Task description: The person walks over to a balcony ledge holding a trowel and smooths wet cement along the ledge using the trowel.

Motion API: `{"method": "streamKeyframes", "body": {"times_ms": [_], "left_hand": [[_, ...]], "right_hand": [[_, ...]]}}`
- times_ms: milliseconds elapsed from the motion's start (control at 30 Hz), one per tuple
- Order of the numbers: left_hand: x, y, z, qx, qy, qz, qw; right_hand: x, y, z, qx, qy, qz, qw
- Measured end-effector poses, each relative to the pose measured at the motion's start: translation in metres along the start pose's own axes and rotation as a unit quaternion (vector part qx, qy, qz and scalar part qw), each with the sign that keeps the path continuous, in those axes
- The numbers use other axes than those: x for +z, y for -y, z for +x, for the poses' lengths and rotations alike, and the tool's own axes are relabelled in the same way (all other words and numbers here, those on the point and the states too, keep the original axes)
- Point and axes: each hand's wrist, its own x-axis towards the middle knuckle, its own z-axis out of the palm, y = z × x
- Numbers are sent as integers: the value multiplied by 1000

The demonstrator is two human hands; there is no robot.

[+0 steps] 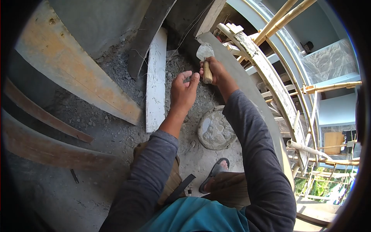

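Note:
My right hand (216, 70) is wrapped round the wooden handle of a trowel (207, 73). The trowel's pale, mortar-smeared blade (205, 50) points away from me, at the inner edge of a grey cement ledge (228, 58). Whether the blade touches the ledge I cannot tell. Just left of the handle, my left hand (184, 89) is raised with its fingers apart and partly curled, holding nothing. Below my hands a round bucket or basin (217, 127) with wet grey mortar in it stands on the floor.
A white-smeared board (156, 85) and a dark upright plank (148, 34) stand ahead-left. Large curved sheets (73, 65) lean at the left over rubble (104, 100). Beyond the ledge, bamboo scaffolding (282, 23) and a curved wooden form (270, 77) border a drop. My sandalled foot (216, 172) is near the bucket.

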Motion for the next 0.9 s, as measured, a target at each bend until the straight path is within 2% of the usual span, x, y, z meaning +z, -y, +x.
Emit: {"method": "streamKeyframes", "body": {"times_ms": [67, 200, 300, 433, 500, 600, 767, 900], "left_hand": [[-2, -2, -1, 3, -5, 0, 1000], [-3, 0, 1, 2, -4, -17, 1000], [-4, -3, -2, 3, -4, -12, 1000], [-6, -2, -1, 12, -10, -16, 1000], [-7, -1, -1, 14, -9, -9, 1000], [-8, 1, 1, 45, -42, 11, 998], [-7, 3, 3, 40, -31, 15, 999], [-7, 4, 4, 39, -36, 4, 999]], "right_hand": [[1, -7, 0, -60, -105, 4, 993], [3, -7, -11, -63, -89, 3, 994], [3, -10, -6, -34, -12, -14, 999], [1, -12, 3, -16, 14, -9, 1000], [5, -14, 3, -48, -70, 45, 995], [10, -19, -10, -81, -104, 50, 990], [7, -25, -10, -48, -13, 41, 998], [7, -35, -13, -83, -89, 77, 990]]}}
